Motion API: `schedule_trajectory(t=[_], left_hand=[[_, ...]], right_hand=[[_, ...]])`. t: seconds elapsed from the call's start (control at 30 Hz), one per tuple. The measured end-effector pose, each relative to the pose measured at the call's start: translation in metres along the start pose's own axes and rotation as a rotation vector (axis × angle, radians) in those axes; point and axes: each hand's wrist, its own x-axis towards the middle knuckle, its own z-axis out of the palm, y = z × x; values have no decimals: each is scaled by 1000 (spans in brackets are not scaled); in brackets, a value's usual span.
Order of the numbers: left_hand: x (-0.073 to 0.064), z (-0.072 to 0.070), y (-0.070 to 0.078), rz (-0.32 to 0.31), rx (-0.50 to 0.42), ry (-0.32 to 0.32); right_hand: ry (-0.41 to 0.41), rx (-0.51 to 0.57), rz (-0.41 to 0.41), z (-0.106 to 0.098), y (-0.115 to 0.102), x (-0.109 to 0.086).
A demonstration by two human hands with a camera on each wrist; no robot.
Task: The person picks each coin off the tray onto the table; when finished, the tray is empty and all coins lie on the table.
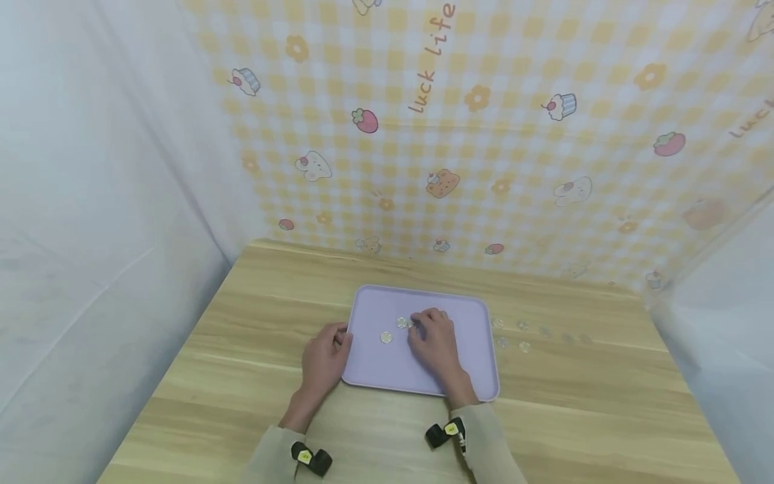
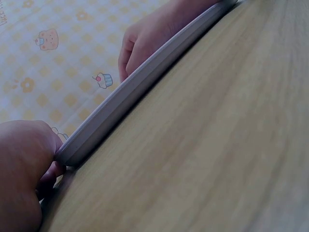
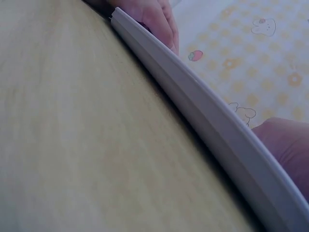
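A lilac tray (image 1: 375, 370) lies on the wooden table. My left hand (image 1: 323, 359) grips its left edge, thumb at the rim and fingers curled by the side; the left wrist view shows this hand (image 2: 24, 169) at the tray's corner. Over the tray's middle, my right hand (image 1: 437, 339) pinches a small, shiny round disc (image 1: 410, 325), mostly covered by thumb and fingers. Two similar discs lie on the tray left of it, one close by (image 1: 402, 323) and one nearer the front (image 1: 385, 337). In the right wrist view the tray wall hides the right fingertips.
Right of the tray, several more round translucent discs (image 1: 524, 347) lie scattered on the table (image 1: 574, 403). A yellow checked cloth (image 1: 399, 148) hangs behind the table, with white sheets (image 1: 109, 202) at the sides. Each wrist wears a black camera strap.
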Motion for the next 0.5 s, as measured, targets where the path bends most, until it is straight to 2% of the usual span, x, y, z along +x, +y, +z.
schedule_trajectory(t=[0.23, 0.5], left_hand=[[0, -1, -1, 4, 7, 0], [1, 0, -1, -15, 11, -20]], right_hand=[[13, -12, 18, 1, -2, -1], [4, -52, 102, 2, -5, -1]])
